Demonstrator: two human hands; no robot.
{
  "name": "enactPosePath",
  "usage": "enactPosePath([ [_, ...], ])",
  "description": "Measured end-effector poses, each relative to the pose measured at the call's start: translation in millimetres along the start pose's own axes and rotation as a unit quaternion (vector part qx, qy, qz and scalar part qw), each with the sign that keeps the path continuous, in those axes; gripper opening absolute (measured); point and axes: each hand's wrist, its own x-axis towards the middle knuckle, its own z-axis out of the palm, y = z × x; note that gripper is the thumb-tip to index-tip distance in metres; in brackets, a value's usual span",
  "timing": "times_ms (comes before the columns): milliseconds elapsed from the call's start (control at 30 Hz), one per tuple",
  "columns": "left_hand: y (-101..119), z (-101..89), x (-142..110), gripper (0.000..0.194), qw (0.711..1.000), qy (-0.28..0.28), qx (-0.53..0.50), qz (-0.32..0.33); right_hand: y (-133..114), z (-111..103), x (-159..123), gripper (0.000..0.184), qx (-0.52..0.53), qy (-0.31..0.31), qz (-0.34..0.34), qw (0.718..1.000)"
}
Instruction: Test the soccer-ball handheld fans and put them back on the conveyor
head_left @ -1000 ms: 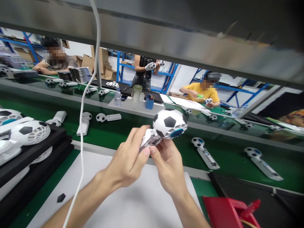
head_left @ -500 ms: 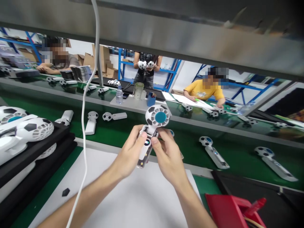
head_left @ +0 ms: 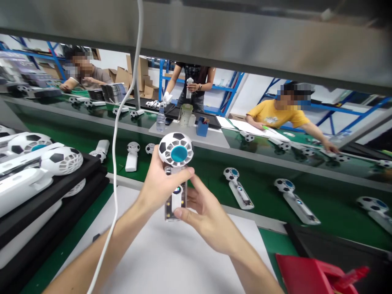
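Observation:
Both hands hold one handheld fan (head_left: 176, 149) upright above a white sheet (head_left: 171, 257). Its round head has a black-and-white football pattern and a teal centre. The handle has clear sides and a small lit display. My left hand (head_left: 161, 179) is closed around the top of the handle, just under the head, with the thumb lying across the front. My right hand (head_left: 206, 212) grips the lower handle from the right, its thumb on the front face. The right fingers behind the handle are partly hidden.
Similar fans (head_left: 239, 190) lie along the green belt (head_left: 208, 179). Black trays (head_left: 92, 167) with more fans are stacked at left. A white cable (head_left: 115, 163) hangs in front. At lower right is a red holder (head_left: 301, 271) with a marker. Several co-workers sit or stand across the line.
The fan has shifted left and now stands more upright. My left thumb has moved across below the head, and my right hand has slid lower on the handle. Belt fans appear shifted.

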Motion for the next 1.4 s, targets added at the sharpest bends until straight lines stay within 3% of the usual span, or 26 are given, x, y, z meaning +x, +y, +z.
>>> enactPosePath([
  [133,4.0,-6.9,4.3,0.056,0.992,-0.063,-0.103,-0.031,0.8,7.0,3.7,0.042,0.012,-0.044,0.009,0.999],
  [333,7.3,-4.0,1.8,0.060,0.992,-0.055,-0.116,0.005,6.4,13.7,4.8,0.037,0.014,-0.022,0.001,1.000],
  [533,8.3,-5.3,2.0,0.058,0.988,-0.077,-0.133,0.013,6.3,14.1,3.6,0.050,0.015,-0.037,-0.006,0.999],
  [900,12.4,-2.6,-0.5,0.056,0.982,-0.084,-0.163,-0.038,3.7,18.7,-0.5,0.047,-0.031,0.027,-0.003,0.999],
  [1033,5.0,-1.8,1.7,0.049,0.982,-0.067,-0.161,-0.070,3.9,15.9,0.4,0.045,-0.027,0.015,0.014,0.999],
  [1233,-6.7,-6.1,11.5,0.048,0.997,-0.034,-0.042,-0.060,6.5,10.4,4.8,0.045,0.042,-0.018,0.021,0.999],
  [1400,-7.9,-11.8,17.7,0.047,0.995,-0.088,-0.009,-0.040,-1.7,1.9,2.6,0.053,0.093,0.049,0.061,0.993],
])
